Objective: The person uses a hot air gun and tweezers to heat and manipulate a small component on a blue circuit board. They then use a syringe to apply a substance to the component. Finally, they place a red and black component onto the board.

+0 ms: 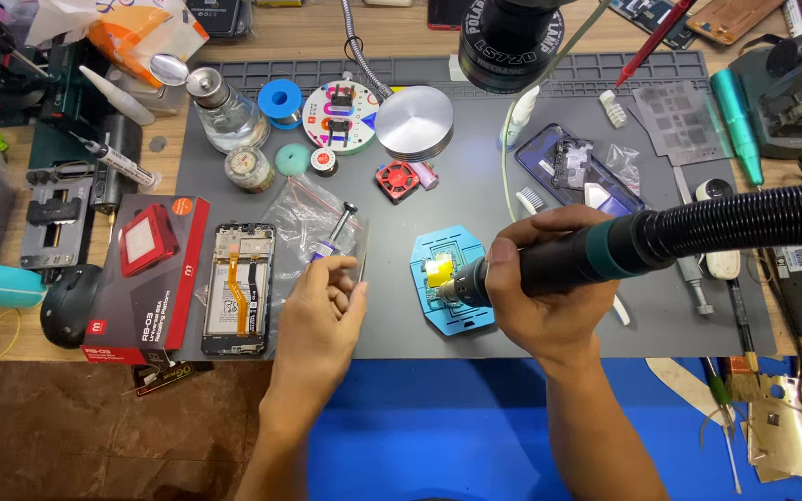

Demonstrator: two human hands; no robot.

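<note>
Under both hands spreads a large dark grey silicone work mat [475, 199] on a wooden bench, and everything in play sits on it. Right of the left-hand fingers, wrapped in the right hand [536, 288], is a black hot-air handpiece with a teal collar and a ribbed black hose [661, 237]; the fingers of that hand are pressed closed around its barrel, thumb on top, with the metal nozzle aimed down and left. Just beyond those fingertips, below the nozzle mouth, lies a light blue plastic board-holding fixture [447, 311] with a small yellow-taped circuit piece [437, 272] seated in its middle. That piece looks light, thin and fragile, likely hot near the nozzle, so it seems best taken by its edges with a tool rather than bare skin. Left of the fixture, the left hand [317, 320] has its fingers curled together, pinching slim metal tweezers [362, 269] that point up, their tips well apart from the fixture. Above those fingers rests a clear plastic bag [303, 218] with a small metal-tipped tube on it, and to their left lies an opened phone with its back off [239, 288], beside a red and black box [146, 278].
</note>
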